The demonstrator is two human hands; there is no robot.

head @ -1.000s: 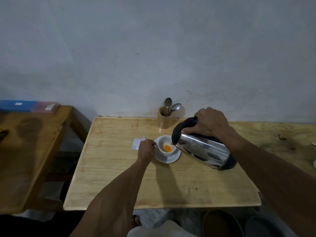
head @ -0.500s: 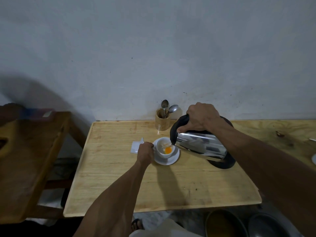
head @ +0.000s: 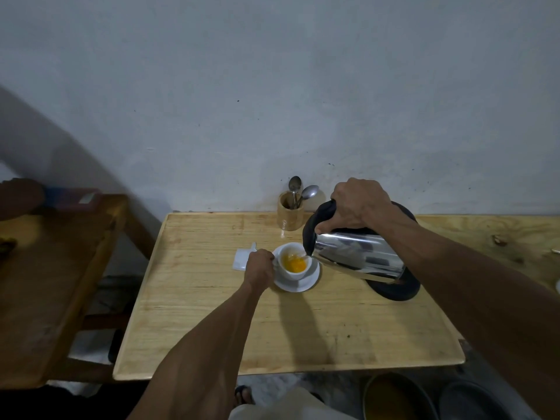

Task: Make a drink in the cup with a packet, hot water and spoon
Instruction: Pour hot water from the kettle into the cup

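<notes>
There is only one view, from the person's head. It looks forward and down over both forearms to the wooden counter point(head: 212, 298) and the grey wall point(head: 272, 86) behind it, from near.

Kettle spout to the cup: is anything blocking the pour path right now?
Nothing visible does. The kettle, tilted by the right hand, has its spout right at the cup rim, with the mouth open. The left hand sits at the cup's left side, away from the spout.

Probably plain home: wooden table point(head: 212, 313), spoon holder point(head: 290, 215), bare wall point(head: 272, 86).
</notes>
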